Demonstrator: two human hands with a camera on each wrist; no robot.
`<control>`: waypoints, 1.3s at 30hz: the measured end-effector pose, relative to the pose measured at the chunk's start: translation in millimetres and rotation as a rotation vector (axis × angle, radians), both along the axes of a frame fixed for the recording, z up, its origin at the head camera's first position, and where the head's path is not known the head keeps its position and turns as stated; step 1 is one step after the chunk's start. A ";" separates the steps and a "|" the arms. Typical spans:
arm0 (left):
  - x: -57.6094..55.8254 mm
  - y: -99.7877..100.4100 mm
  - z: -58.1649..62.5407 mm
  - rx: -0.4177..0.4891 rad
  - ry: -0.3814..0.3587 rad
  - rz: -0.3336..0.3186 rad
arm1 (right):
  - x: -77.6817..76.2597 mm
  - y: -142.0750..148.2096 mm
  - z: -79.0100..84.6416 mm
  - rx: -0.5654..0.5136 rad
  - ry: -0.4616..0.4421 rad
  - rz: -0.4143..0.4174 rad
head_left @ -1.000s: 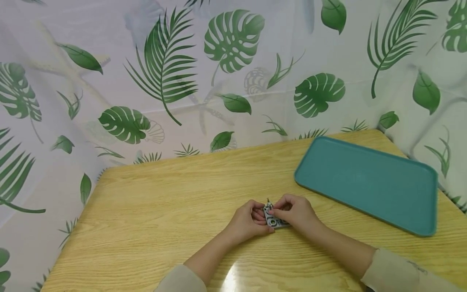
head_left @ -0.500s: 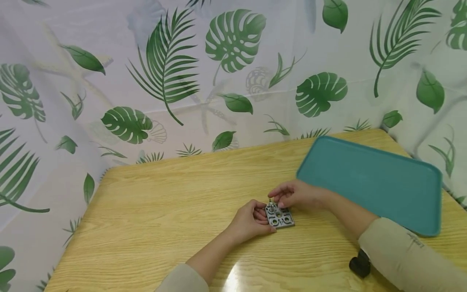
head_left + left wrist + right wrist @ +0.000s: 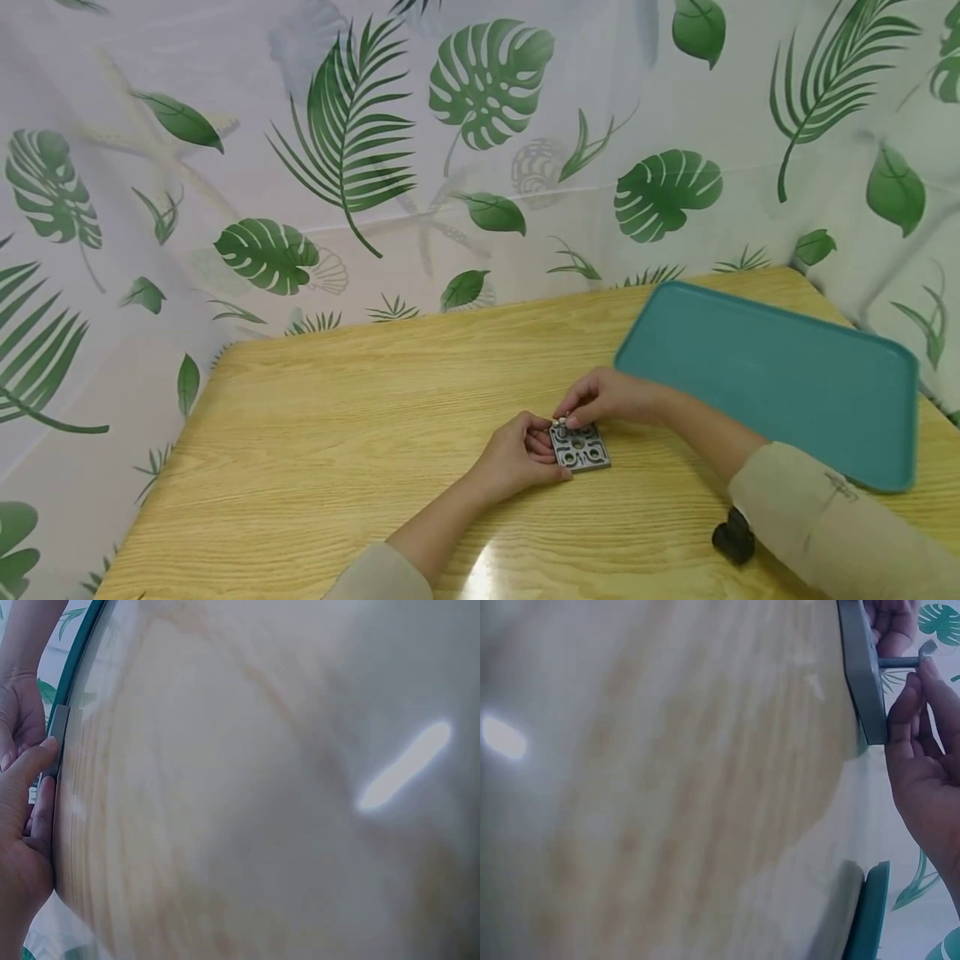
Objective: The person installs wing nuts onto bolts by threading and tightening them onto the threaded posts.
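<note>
A square grey plate (image 3: 581, 457) with round holes and curved grooves lies on the wooden table. My left hand (image 3: 517, 460) grips it by its left side, with the thumb at the near edge and fingers along the side. From the far side, my right hand (image 3: 611, 397) reaches over the plate's far left corner. In the right wrist view, a thin metal rod (image 3: 898, 662) stands up from the plate's face, and the right thumb and fingertips pinch its outer end. That end carries a small angled piece (image 3: 928, 649). Fingers partly hide the rod in the head view.
A teal tray (image 3: 780, 383) lies at the right rear of the table (image 3: 337, 433), its near left edge close behind my right forearm. Under the right sleeve sits a black object (image 3: 733, 537). A leaf-print cloth (image 3: 420, 167) hangs behind the table.
My right hand has shifted from the plate's right side to its far side, uncovering the lower holes. A tip that stuck up half a second ago is now behind the fingertips.
</note>
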State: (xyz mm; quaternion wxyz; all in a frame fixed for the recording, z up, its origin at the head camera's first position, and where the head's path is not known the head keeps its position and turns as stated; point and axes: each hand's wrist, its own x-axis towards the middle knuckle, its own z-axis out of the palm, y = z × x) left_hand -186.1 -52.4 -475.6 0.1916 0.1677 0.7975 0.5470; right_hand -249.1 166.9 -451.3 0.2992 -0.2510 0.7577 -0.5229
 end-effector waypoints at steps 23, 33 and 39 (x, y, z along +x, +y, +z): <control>-0.3 -2.2 2.0 -0.020 0.002 0.014 | 75.6 -35.0 -17.7 -0.156 0.233 -0.739; -0.2 0.0 4.0 -0.026 0.008 0.007 | 76.5 -31.1 -14.3 -0.095 0.245 -0.743; -0.3 1.7 4.4 -0.009 -0.017 0.009 | 53.2 -7.0 -2.4 -0.015 0.111 -0.505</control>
